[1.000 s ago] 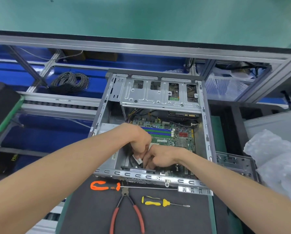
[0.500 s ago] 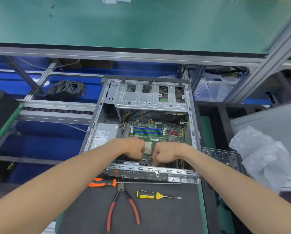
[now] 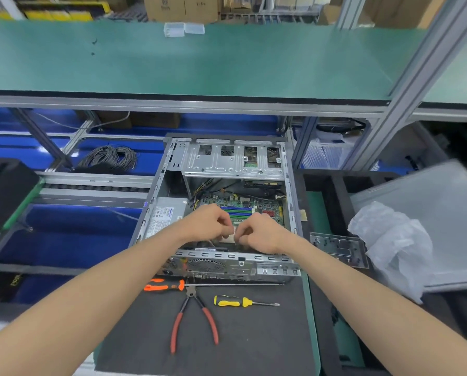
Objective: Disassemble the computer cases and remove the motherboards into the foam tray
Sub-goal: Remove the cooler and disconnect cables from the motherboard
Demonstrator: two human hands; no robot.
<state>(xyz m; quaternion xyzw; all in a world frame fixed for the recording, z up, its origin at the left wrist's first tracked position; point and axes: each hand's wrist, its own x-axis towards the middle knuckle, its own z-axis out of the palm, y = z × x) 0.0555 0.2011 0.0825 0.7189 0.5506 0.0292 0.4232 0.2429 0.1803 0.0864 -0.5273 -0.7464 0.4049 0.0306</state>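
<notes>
Motherboard sits inside the open case on the dark mat. Both hands are down in there, left hand and right hand curled, fingers pinching a small pale part between them. Pliers lie just in front.

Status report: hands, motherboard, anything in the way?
Both hands, left and right, curled over a small pale part inside the case. Motherboard still mounted. Drive cage overhangs far end.
</notes>
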